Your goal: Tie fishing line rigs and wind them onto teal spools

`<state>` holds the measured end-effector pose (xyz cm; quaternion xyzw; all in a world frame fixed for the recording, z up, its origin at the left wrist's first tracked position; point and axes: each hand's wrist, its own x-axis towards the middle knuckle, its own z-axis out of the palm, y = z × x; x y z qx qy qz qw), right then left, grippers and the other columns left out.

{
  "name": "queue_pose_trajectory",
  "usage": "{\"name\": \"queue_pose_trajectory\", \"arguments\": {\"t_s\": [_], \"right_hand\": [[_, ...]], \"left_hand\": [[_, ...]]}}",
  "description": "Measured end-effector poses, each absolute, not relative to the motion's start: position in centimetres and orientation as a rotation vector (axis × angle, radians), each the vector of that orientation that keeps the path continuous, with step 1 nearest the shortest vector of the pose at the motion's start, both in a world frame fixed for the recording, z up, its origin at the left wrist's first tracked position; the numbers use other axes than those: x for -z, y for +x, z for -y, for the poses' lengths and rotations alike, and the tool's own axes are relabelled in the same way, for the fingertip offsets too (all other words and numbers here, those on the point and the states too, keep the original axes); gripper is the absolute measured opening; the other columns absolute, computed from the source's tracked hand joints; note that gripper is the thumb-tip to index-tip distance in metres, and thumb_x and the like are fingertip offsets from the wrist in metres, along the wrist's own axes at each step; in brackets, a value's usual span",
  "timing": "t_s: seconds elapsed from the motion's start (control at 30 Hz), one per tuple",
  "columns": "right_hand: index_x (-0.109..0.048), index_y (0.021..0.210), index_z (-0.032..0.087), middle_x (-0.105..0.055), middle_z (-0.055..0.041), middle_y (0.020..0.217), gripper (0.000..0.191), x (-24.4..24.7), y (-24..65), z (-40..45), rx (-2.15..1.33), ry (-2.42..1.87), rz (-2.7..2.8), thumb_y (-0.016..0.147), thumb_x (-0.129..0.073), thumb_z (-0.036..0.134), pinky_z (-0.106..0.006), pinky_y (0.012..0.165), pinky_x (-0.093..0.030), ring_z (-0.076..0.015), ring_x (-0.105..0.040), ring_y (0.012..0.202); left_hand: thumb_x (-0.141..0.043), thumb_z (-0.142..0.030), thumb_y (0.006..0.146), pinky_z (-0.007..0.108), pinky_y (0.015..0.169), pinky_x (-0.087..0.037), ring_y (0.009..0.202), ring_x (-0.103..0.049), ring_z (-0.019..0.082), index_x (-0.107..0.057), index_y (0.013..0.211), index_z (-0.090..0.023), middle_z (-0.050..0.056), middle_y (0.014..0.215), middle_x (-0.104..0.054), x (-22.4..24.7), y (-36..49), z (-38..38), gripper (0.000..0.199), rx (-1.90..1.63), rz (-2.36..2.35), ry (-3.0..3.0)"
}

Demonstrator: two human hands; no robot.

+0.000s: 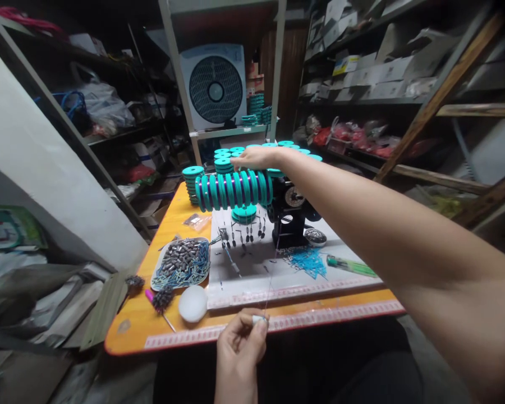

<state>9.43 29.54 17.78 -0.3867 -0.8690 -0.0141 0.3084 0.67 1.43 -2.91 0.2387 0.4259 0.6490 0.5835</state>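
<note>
Near the table's front edge, my left hand [242, 342] pinches a small white piece [260, 320] between thumb and fingers. From it a thin line [271, 280] runs up towards a black machine [290, 224]. My right hand [256, 157] reaches across and lies over a horizontal row of teal spools [235, 189] wound with dark purple line. Its fingers point left with the tips partly hidden; whether they press on the spools I cannot tell. Below the row hang several small dark metal pieces [248, 233] beside a lying teal spool [244, 214].
A tray of metal weights and blue sleeves [180, 264] stands left, near a white round lid [192, 304]. Blue sticks [307, 262], a dish of small dark parts [315, 237] and a green-handled tool [351, 265] lie right. Stacked spools [192, 182] and a fan [215, 87] stand behind.
</note>
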Motion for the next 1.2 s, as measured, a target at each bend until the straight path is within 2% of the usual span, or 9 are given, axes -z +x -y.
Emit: {"name": "queue_pose_trajectory", "arguments": {"t_s": [0.1,0.17,0.37,0.43,0.6,0.77,1.0,1.1,1.2], "right_hand": [[-0.062,0.108,0.003,-0.066,-0.0094,0.104,0.046,-18.8,10.8,-25.6,0.052,-1.021,2.196,0.102,-0.028,0.034,-0.033,0.089,-0.045,-0.0167,-0.061,0.098],[-0.060,0.115,0.010,-0.065,-0.0041,0.104,0.040,-18.2,12.3,-20.9,-0.011,-0.890,2.138,0.101,-0.032,0.035,-0.030,0.086,-0.045,-0.0141,-0.060,0.095],[-0.063,0.094,0.021,-0.064,-0.0003,0.082,0.012,-8.2,16.8,-6.7,-0.745,-0.966,2.197,0.092,-0.053,0.027,-0.022,0.056,-0.047,-0.0106,-0.059,0.066],[-0.065,0.086,0.020,-0.061,-0.0013,0.079,0.017,-3.8,17.1,-4.8,-1.047,-1.051,2.051,0.093,-0.053,0.030,-0.021,0.051,-0.047,-0.0099,-0.058,0.061],[-0.072,0.095,0.018,-0.054,0.0000,0.072,0.027,3.1,15.4,-3.6,-1.618,-0.989,1.377,0.085,-0.063,0.042,-0.016,0.036,-0.037,-0.0057,-0.051,0.046],[-0.071,0.099,0.015,-0.045,0.0067,0.048,0.035,4.1,13.8,-2.7,-1.784,-0.875,1.076,0.079,-0.071,0.044,-0.014,0.032,-0.031,-0.0034,-0.038,0.036],[-0.071,0.080,0.014,-0.062,0.0001,0.073,0.030,3.1,13.4,-2.4,-1.806,-0.859,0.888,0.066,-0.082,0.038,-0.014,0.033,-0.028,0.0007,-0.039,0.037],[-0.067,0.076,0.013,-0.060,0.0014,0.072,0.029,3.1,13.3,-2.2,-1.821,-0.840,0.877,0.067,-0.081,0.038,-0.013,0.034,-0.027,0.0007,-0.038,0.040],[-0.060,0.078,0.015,-0.051,0.0059,0.062,0.029,3.2,13.4,-1.9,-1.835,-0.807,0.858,0.074,-0.076,0.040,-0.012,0.033,-0.027,0.0005,-0.033,0.038]], "left_hand": [[-0.081,-0.035,0.065,0.017,0.045,-0.010,0.045,-0.020,0.000,-0.064,0.068,-0.011,-0.005,0.057,-0.043,2.6,0.5,-1.3,0.030,-1.465,-0.964,0.556],[-0.081,-0.035,0.066,0.017,0.045,-0.010,0.046,-0.018,0.000,-0.065,0.070,-0.010,-0.006,0.055,-0.039,2.4,0.4,-1.2,0.030,-1.434,-0.943,0.533],[-0.080,-0.034,0.068,0.017,0.044,-0.012,0.043,-0.013,0.000,-0.068,0.074,-0.011,-0.010,0.047,-0.029,2.1,0.6,-1.1,0.027,-1.353,-0.893,0.481],[-0.078,-0.033,0.071,0.017,0.043,-0.011,0.043,-0.013,0.001,-0.068,0.075,-0.010,-0.010,0.046,-0.028,2.0,0.7,-1.0,0.025,-1.331,-0.853,0.501],[-0.078,-0.032,0.071,0.017,0.042,-0.014,0.042,-0.017,0.000,-0.069,0.075,-0.011,-0.008,0.048,-0.033,1.5,1.0,-0.8,0.023,-1.307,-0.838,0.500],[-0.082,-0.030,0.064,0.016,0.040,-0.025,0.042,-0.028,0.001,-0.070,0.073,-0.015,-0.002,0.058,-0.052,1.4,1.1,-0.7,0.022,-1.358,-0.942,0.468],[-0.082,-0.025,0.064,0.015,0.044,-0.037,0.046,-0.042,0.002,-0.069,0.069,-0.014,0.002,0.080,-0.065,1.0,1.8,-0.6,0.017,-1.360,-0.971,0.467],[-0.085,-0.025,0.059,0.017,0.060,-0.048,0.064,-0.058,0.009,-0.071,0.072,-0.015,0.003,0.080,-0.066,0.9,1.9,-0.5,0.021,-1.346,-0.976,0.408],[-0.085,-0.025,0.059,0.018,0.057,-0.048,0.060,-0.058,0.008,-0.073,0.075,-0.017,0.001,0.076,-0.067,1.1,1.7,-0.5,0.022,-1.299,-0.979,0.381]]}}
